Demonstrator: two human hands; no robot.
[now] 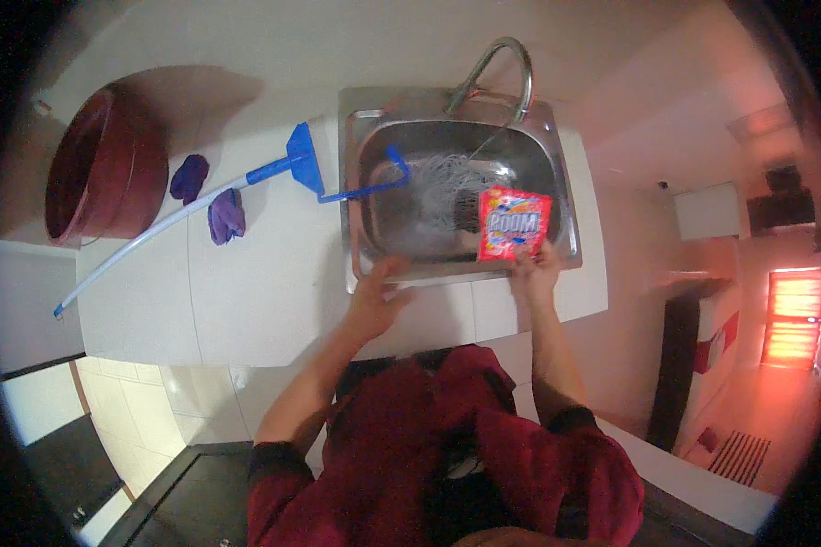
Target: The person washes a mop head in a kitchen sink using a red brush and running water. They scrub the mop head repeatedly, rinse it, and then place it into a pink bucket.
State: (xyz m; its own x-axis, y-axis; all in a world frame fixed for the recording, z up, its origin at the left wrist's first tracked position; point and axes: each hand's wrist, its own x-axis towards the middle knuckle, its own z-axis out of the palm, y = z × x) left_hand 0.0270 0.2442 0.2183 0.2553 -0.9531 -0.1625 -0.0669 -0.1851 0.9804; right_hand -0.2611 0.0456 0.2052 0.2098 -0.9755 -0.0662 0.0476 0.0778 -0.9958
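Over the front right of the stainless steel sink [349, 246], my right hand [537, 270] grips the lower edge of a red plastic packet [515, 222] with printed writing. My left hand [381, 301] is at the sink's front left rim, fingers apart and holding nothing. From the curved metal faucet [527, 68] a thin stream of water runs into the foamy or rippling water [445, 188] in the basin. A blue plastic tool, its kind unclear, has a flat head [304, 161] and a long pale handle [171, 220] on the counter; its bent blue bar reaches into the basin.
A large reddish-brown tub [126, 167] lies tilted at the left of the white tiled counter [267, 273]. Two purple cloth-like items [190, 178] rest near the long handle. A dark cabinet top [198, 499] is at the lower left. Far right is a brightly lit door [792, 318].
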